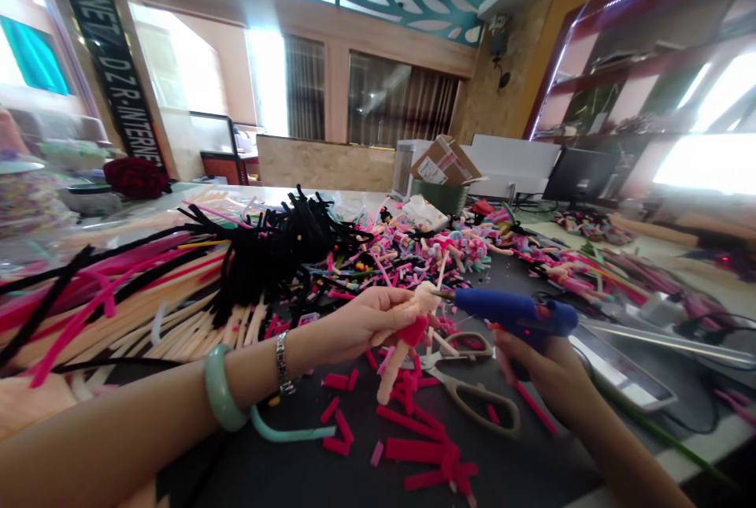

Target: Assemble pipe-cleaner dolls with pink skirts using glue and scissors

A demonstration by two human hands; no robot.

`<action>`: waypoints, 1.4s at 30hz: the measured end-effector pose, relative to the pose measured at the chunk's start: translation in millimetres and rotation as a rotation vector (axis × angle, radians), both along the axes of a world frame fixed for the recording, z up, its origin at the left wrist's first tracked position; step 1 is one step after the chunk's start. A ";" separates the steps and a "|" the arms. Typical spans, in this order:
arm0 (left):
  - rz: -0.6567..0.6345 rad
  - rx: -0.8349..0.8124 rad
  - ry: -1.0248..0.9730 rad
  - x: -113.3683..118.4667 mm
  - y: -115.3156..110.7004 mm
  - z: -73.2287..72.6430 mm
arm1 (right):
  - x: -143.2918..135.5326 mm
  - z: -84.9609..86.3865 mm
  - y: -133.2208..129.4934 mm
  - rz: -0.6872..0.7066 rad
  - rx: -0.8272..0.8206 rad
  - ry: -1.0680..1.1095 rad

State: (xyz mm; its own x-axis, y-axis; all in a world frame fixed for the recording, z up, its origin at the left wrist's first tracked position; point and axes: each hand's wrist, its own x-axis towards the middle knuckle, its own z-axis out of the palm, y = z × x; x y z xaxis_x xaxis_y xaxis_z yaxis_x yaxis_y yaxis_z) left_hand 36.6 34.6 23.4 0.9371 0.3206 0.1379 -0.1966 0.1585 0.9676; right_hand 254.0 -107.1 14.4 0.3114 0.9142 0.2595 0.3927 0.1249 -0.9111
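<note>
My left hand pinches a small figure of pale, fuzzy pipe cleaners with a red piece around its middle. In my right hand is a blue glue gun, my fingers wrapped round its handle. The gun's nozzle points left and meets or nearly meets the figure's pale upper part; whether they touch I cannot tell. Beneath, a pair of scissors with beige handles lies on the dark mat. Cut red pipe cleaner pieces are scattered just below the figure.
To the left lie long pipe cleaners and a black bundle. Behind my hands spreads a heap of small colourful pieces. A cardboard box stands at the back. On the right are a phone-like slab and cables.
</note>
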 end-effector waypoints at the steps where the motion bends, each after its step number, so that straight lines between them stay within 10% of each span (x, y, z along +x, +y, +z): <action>1: 0.000 0.000 0.001 -0.2 0.1 0.1 | 1.0 -0.6 0.1 0.005 0.002 0.008; 42: 0.052 -0.071 0.034 -3.1 9.0 -1.3 | -1.3 4.1 0.9 0.000 0.125 0.009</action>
